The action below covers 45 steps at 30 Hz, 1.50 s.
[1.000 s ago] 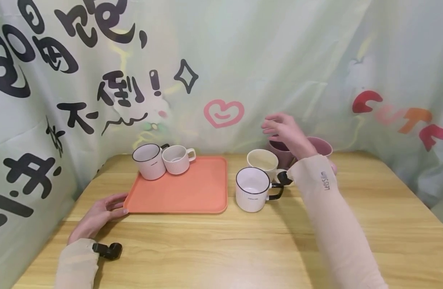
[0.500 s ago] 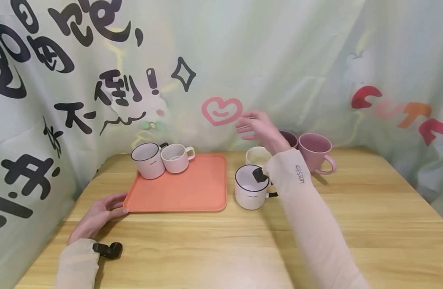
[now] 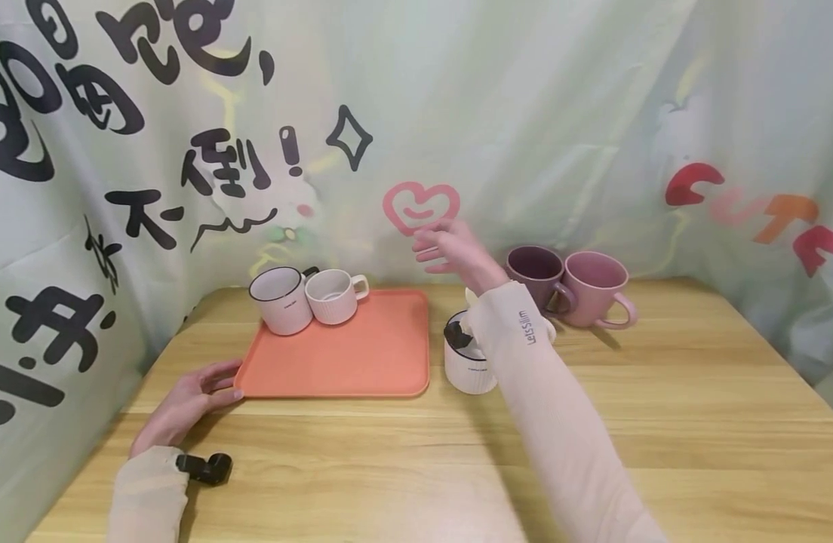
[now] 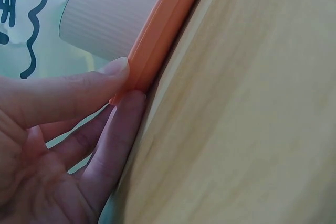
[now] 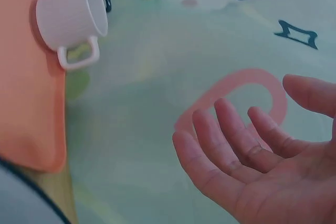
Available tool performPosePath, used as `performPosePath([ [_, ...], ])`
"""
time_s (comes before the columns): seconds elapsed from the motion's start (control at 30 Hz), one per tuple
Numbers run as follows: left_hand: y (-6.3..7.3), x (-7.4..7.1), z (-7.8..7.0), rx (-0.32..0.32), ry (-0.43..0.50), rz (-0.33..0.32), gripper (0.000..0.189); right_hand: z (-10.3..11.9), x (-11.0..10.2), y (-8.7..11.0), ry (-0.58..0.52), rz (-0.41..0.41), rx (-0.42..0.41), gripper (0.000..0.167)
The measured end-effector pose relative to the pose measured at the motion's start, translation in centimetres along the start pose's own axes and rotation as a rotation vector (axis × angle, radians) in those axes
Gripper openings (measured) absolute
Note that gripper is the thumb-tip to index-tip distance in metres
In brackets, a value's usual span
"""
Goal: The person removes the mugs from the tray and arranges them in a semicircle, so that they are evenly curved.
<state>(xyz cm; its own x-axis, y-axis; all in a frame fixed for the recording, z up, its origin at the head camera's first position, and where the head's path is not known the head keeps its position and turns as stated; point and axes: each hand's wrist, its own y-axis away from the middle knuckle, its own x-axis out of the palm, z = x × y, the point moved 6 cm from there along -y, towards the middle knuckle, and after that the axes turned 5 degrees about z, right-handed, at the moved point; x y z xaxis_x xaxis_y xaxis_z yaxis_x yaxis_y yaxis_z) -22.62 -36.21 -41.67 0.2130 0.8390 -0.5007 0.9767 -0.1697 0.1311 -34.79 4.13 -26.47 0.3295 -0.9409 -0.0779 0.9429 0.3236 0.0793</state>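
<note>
My left hand [image 3: 192, 400] holds the near left corner of an orange tray [image 3: 362, 366]; in the left wrist view its thumb [image 4: 107, 72] lies on the rim, fingers below and beside it. On the tray's far left stand a black-rimmed white mug [image 3: 285, 312] and a smaller white ribbed mug [image 3: 332, 302], side by side. My right hand [image 3: 453, 253] hovers in the air behind another black-rimmed white mug [image 3: 471, 377], fingers loosely bent and holding nothing. The right sleeve covers part of that mug and most of a cream mug [image 3: 471, 299] behind it.
At the back right, a dark purple mug [image 3: 535, 283] and a pink mug [image 3: 595, 290] stand close together on the wooden table [image 3: 362, 467]. A printed curtain [image 3: 559, 113] hangs right behind the table's far edge.
My right hand has moved left, away from the purple and pink mugs, which now show fully. Its sleeve now covers more of the white and cream mugs. The left hand stays at the tray corner.
</note>
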Motion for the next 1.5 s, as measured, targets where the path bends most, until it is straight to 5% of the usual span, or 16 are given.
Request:
performPosePath([
  [0.57, -0.4, -0.1, 0.0, -0.003, -0.015, 0.012, 0.070, -2.0, 3.4, -1.4, 0.050, 0.049, 0.062, 0.041],
  [1.5, 0.0, 0.0, 0.2, -0.029, 0.000, -0.006, 0.070, -5.7, 7.2, -3.1, -0.062, 0.057, 0.138, 0.050],
])
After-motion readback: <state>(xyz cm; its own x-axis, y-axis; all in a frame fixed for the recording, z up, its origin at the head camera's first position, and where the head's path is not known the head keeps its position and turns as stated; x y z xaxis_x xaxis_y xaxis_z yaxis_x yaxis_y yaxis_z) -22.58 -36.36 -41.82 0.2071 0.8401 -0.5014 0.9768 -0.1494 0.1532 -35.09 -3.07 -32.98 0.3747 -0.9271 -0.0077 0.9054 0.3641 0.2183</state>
